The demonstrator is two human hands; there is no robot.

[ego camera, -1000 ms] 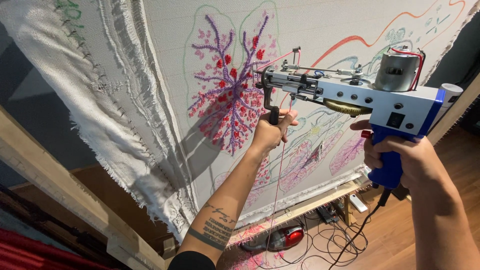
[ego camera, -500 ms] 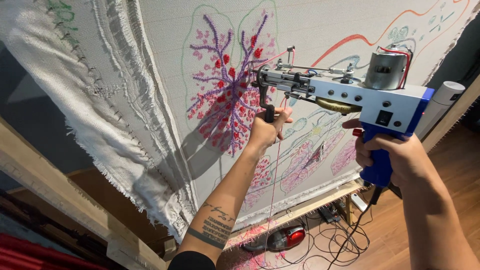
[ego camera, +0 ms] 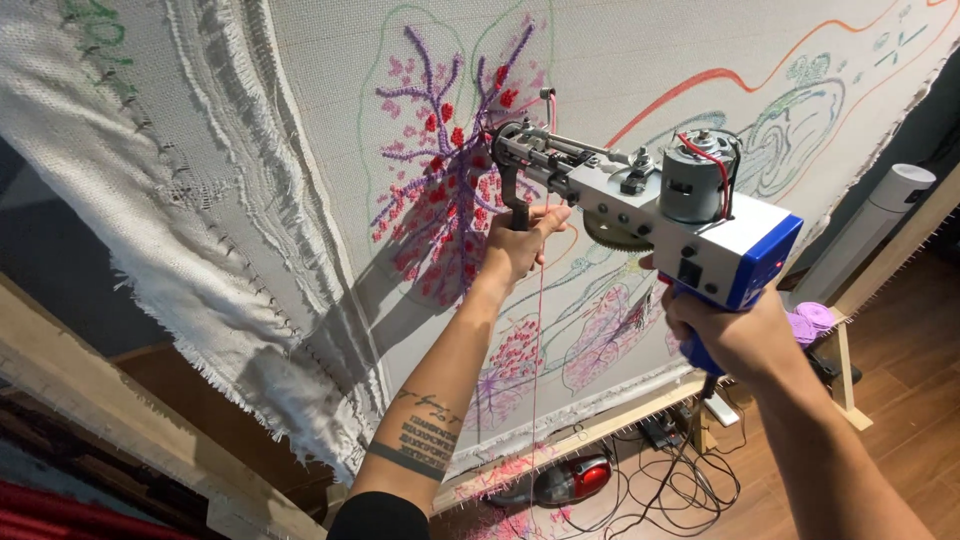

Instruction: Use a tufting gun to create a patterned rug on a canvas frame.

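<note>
The tufting gun is now seen nearer and lower against the stretched backing cloth than it was 1 second ago, and its needle end is brought closer to the red and purple branching motif. From this it is judged that the tool is being carried in towards the tufted area rather than drawn away, with the nose pointed at about 10 o'clock.

The left hand is closed around the black front handle, which hangs below the nose of the gun; the fingers are wrapped fully, so no opening is left. A thin red yarn is seen running down past this hand towards 6 o'clock.

The right hand is clenched around the blue rear grip, at about 4 o'clock from the left hand. Whether a trigger is pressed cannot be told.

The motor is carried on top of the white body. A wooden frame is seen along the lower edge of the cloth, and a red vacuum cleaner and cables lie on the floor at 6 o'clock.
</note>
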